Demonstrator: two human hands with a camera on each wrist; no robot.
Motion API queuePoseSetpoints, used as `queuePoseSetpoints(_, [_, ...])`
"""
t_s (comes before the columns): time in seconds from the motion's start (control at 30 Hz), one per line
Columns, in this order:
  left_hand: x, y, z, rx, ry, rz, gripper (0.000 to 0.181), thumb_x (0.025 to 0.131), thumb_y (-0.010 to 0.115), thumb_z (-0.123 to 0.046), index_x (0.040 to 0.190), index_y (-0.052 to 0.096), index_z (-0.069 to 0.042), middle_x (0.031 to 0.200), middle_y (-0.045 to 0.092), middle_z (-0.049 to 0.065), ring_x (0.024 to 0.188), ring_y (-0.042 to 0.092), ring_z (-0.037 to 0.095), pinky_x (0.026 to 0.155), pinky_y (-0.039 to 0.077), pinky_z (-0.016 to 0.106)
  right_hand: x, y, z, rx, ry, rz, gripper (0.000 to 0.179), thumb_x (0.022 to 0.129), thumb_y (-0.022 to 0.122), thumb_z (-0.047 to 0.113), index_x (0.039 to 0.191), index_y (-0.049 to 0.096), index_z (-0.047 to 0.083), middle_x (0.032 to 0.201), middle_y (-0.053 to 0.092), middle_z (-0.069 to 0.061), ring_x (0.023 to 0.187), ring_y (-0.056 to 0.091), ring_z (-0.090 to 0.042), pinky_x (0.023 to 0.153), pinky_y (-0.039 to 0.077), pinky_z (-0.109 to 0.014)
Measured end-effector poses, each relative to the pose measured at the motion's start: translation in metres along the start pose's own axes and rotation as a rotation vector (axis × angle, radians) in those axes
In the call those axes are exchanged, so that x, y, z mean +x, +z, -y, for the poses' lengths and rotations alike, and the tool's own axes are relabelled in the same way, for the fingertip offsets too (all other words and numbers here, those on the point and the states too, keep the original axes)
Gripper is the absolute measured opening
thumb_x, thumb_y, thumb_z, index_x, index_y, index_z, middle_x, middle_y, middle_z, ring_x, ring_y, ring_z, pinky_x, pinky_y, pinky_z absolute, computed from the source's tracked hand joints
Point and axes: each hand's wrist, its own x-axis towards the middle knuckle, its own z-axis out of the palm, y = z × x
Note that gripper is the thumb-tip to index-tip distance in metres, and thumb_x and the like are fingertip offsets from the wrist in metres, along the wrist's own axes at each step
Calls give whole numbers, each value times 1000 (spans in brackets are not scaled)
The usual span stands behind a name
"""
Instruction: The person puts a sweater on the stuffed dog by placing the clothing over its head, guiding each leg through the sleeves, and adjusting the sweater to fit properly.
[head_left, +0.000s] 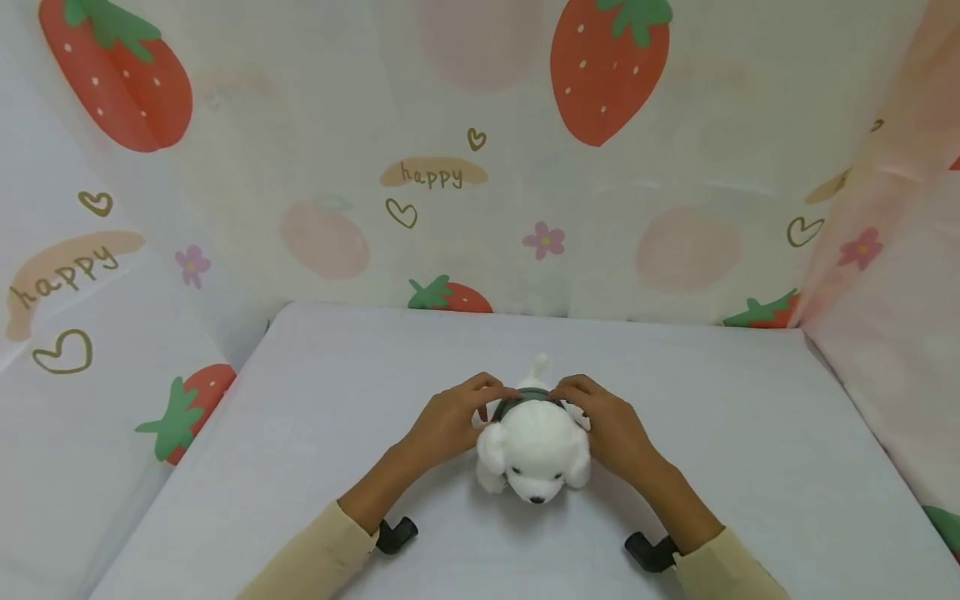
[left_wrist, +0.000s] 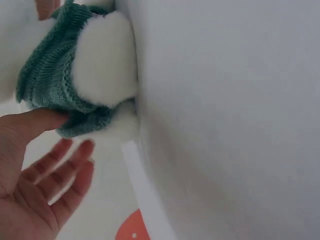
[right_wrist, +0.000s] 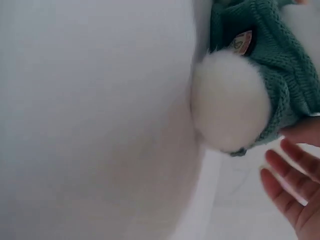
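A white plush dog [head_left: 534, 442] stands on the table, its head towards me and its tail up behind. It wears a green knitted sweater [left_wrist: 55, 65]. My left hand [head_left: 450, 421] grips the toy's side, index finger [left_wrist: 42, 122] against the sweater, while the other fingers hang loosely curled beside it. On the opposite side my right hand [head_left: 618, 429] holds it likewise, its index finger [right_wrist: 302, 131] touching the knit. The thumbs are mostly hidden. A small label [right_wrist: 242, 42] shows on the sweater in the right wrist view.
A white-covered table [head_left: 360, 350] spreads around the toy. Behind it hangs a cloth [head_left: 600, 183] printed with strawberries, hearts and flowers, which also lines both sides. Black wrist mounts [head_left: 397, 535] sit at the beige sleeves [head_left: 318, 554].
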Motion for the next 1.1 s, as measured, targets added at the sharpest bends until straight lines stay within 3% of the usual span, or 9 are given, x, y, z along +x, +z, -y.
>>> queuePoseSetpoints(0.07, [0,3,0,82,9,24,60,88,79,-12,142,60,-30,124,58,-3,68,56,9,58,46,23,0,1,1,-77,-18,17,46,81,83,0,123,71,17,124,64,-2,107,67,-24,78,59,-42])
queuePoseSetpoints(0.17, [1,9,-2,169,-41,77,66,90,78,-18,148,52,-37,120,56,-1,60,50,8,56,45,24,-1,2,2,-170,18,83,48,85,82,8,130,69,18,125,65,-5,112,65,-27,79,58,-47])
queuePoseSetpoints(0.37, [8,14,-3,229,-129,139,69,94,75,-18,153,45,-36,106,57,2,61,52,12,58,49,30,-1,5,3,-223,96,214,56,91,76,16,145,58,14,125,67,-13,114,63,-34,80,57,-52])
queuePoseSetpoints(0.6, [12,10,0,195,-161,204,69,97,70,-14,156,41,-36,101,57,3,67,54,14,64,52,33,-2,9,1,-265,104,246,45,97,70,18,141,62,15,118,70,-11,109,65,-36,67,58,-49])
queuePoseSetpoints(0.7, [11,10,6,133,-140,222,71,98,69,-14,158,36,-33,106,60,5,74,57,15,69,54,36,-5,10,-1,-294,67,281,56,96,70,18,148,51,7,128,64,-16,116,61,-40,74,57,-52])
queuePoseSetpoints(0.8, [7,10,14,58,-120,248,76,97,70,-16,161,30,-30,112,61,6,82,59,14,74,53,36,-8,11,-4,-256,43,327,62,98,68,21,151,44,0,139,57,-23,124,56,-45,86,52,-61])
queuePoseSetpoints(0.97, [-2,-3,26,-77,-123,295,85,93,76,-23,162,27,-25,127,60,9,95,60,18,82,52,37,-12,-2,-13,-18,108,410,54,106,55,20,152,41,-3,147,48,-29,136,45,-48,103,40,-66])
queuePoseSetpoints(1.1, [-5,-23,37,-88,-128,245,79,96,73,-26,161,30,-21,140,56,12,109,62,27,90,52,44,-8,-30,-20,67,179,386,49,110,44,24,150,42,-5,149,47,-27,139,42,-46,111,34,-62])
